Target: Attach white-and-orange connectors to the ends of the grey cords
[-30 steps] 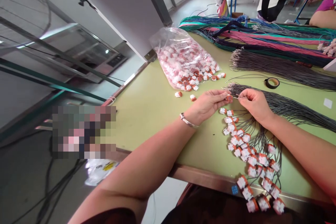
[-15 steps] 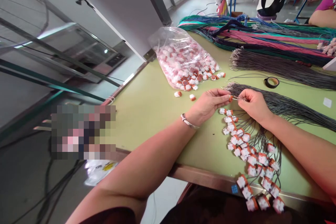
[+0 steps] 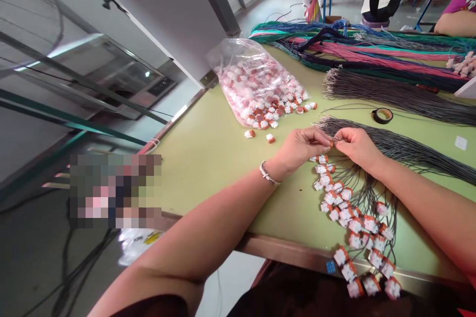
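My left hand [image 3: 303, 147], with a bracelet at its wrist, pinches a small orange-and-white connector [image 3: 331, 143], mostly hidden by the fingers. My right hand [image 3: 356, 146] is closed on the end of a thin wire [image 3: 336, 139] right at that connector. The fingertips of both hands almost touch. Below them lie several connectors with wires attached [image 3: 345, 215], trailing down to the table's front edge. Just behind the hands rests a bundle of dark grey wires [image 3: 405, 151] with bare metal tips.
A clear plastic bag [image 3: 253, 74] of connectors lies open at the back, some spilled out. Beyond the tape roll [image 3: 383, 115] are another grey wire bundle [image 3: 394, 96] and coloured wires [image 3: 357, 52]. A blue square [image 3: 330, 267] sits on the front edge [image 3: 290, 252]. Other people sit behind.
My hands have come closer together, and the gap between the connector and my right fingertips has shrunk. The whole view has shifted slightly.
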Demonstrator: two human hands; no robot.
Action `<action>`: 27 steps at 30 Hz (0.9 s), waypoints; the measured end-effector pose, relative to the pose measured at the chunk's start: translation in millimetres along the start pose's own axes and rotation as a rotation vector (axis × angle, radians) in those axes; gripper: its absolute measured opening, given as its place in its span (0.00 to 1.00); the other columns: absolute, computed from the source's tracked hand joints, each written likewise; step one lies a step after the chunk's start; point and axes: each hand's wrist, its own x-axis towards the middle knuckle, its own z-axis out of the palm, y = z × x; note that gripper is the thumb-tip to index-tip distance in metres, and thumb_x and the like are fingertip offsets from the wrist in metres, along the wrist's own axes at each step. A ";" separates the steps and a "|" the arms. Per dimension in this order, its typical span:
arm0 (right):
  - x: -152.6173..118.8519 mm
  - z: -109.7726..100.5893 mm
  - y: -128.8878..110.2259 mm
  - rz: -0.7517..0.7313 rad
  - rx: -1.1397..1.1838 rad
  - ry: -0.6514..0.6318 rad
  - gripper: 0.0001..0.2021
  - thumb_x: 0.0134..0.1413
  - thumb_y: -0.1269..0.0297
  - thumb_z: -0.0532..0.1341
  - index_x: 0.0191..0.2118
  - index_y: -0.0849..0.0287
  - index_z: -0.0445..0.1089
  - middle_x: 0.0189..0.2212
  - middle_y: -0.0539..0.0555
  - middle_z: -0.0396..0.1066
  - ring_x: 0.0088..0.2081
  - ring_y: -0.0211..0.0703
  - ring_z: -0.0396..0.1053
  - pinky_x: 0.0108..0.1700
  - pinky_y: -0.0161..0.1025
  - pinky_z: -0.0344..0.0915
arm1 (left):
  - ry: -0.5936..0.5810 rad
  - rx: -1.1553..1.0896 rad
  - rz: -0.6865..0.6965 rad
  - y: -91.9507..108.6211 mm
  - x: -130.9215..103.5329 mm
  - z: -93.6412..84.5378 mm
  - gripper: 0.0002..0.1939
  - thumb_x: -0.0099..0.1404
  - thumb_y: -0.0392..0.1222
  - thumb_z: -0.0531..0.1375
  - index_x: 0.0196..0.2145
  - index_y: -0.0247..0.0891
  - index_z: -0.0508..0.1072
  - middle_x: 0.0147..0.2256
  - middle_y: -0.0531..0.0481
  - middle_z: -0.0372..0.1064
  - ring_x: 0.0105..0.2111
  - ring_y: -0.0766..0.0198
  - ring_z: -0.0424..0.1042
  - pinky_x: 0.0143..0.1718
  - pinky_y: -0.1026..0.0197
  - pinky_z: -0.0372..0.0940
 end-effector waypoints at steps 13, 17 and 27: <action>0.2 2.8 2.7 0.044 -0.024 0.078 0.04 0.38 0.64 0.57 0.24 0.59 0.65 0.16 0.47 0.62 0.19 0.34 0.57 0.22 0.34 0.55 | 0.072 -0.147 -0.085 -7.8 2.1 -2.1 0.10 0.45 0.37 0.72 0.24 0.34 0.76 0.32 0.50 0.75 0.35 0.65 0.71 0.45 0.58 0.65; 0.2 3.6 4.9 -0.008 -0.090 0.057 0.05 0.40 0.63 0.56 0.25 0.58 0.65 0.17 0.47 0.62 0.20 0.34 0.56 0.22 0.34 0.54 | 0.056 -0.130 -0.078 -6.3 2.2 1.8 0.10 0.45 0.38 0.72 0.23 0.34 0.75 0.31 0.49 0.75 0.34 0.65 0.71 0.44 0.57 0.66; -0.2 0.8 2.9 0.009 0.035 0.036 0.07 0.43 0.60 0.60 0.26 0.58 0.66 0.18 0.47 0.65 0.21 0.36 0.62 0.25 0.36 0.60 | -0.156 0.283 -0.060 3.2 -3.5 0.2 0.02 0.50 0.35 0.66 0.25 0.34 0.76 0.30 0.47 0.74 0.31 0.65 0.71 0.36 0.61 0.67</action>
